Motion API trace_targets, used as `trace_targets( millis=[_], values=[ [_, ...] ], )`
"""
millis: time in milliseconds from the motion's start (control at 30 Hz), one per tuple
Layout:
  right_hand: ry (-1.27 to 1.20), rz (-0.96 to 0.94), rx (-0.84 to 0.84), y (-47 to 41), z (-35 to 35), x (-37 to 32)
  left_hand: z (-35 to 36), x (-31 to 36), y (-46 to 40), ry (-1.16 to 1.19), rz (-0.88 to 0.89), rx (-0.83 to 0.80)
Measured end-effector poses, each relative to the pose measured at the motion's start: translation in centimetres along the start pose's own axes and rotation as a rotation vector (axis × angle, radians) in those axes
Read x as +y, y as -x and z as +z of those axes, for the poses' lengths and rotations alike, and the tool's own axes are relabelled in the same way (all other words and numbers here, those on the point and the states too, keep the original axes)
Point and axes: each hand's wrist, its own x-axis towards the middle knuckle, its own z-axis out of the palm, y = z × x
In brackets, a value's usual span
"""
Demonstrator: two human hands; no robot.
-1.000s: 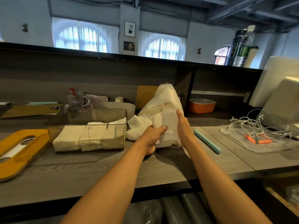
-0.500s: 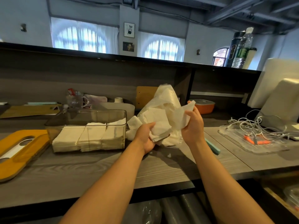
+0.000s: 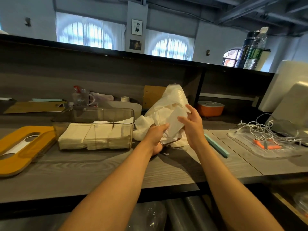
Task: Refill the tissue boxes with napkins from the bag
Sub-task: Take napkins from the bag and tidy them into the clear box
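**Napkin bag held at the counter beside an open tissue box**

A translucent plastic bag (image 3: 175, 100) of white napkins (image 3: 173, 120) is shown upright on the grey wood-grain counter (image 3: 100, 169), just right of a clear tissue box (image 3: 93, 129). The box is open at the top and partly filled with three stacks of folded napkins laid side by side. Its orange lid (image 3: 18, 147), with an oval slot, is laid flat on the counter to the left of the box. The lower part of the bag is gripped by the left hand (image 3: 155, 135), fingers curled into the plastic and paper. The right hand (image 3: 191, 125) is held against the bag's right side, fingers relaxed and spread — no closed grasp is seen. A teal strip (image 3: 216, 145) is seen on the counter to the right of the hands; farther right, a clear tray (image 3: 260, 147) holds tangled white cables.
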Motion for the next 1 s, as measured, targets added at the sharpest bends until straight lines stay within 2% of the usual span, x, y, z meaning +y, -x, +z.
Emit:
trace_targets(
  millis=[100, 267, 367, 500, 567, 667, 867, 1000],
  values=[
    [-0.078, -0.034, 0.084, -0.2, -0.7, 0.0, -0.1, 0.1, 0.2, 0.039, -0.040, -0.037],
    [-0.065, -0.059, 0.129, -0.3, -0.8, -0.1, 0.1, 0.4, 1.2, -0.019, -0.074, -0.122],
    [-0.056, 0.008, 0.152, -0.6, -0.9, 0.3, 0.2, 0.3, 1.2, -0.009, -0.024, -0.086],
    [-0.039, 0.275, 0.031, -0.4, 0.0, 0.2, -0.2, 0.2, 0.4, 0.065, 0.088, 0.038],
    [0.026, 0.278, -0.059, -0.2, 0.2, 0.2, -0.1, 0.3, 0.6, 0.025, 0.095, 0.043],
    [0.023, 0.258, -0.094, -0.2, -0.3, 0.3, 0.1, 0.0, 0.7, -0.032, 0.065, -0.014],
    [-0.084, 0.521, -0.122, -0.1, -0.3, 0.1, 0.3, 0.5, 1.1, 0.087, 0.014, -0.008],
    [-0.093, 0.542, -0.124, -0.1, -0.5, 0.4, 0.1, 0.2, 0.9, 0.029, 0.057, -0.007]
  ],
)
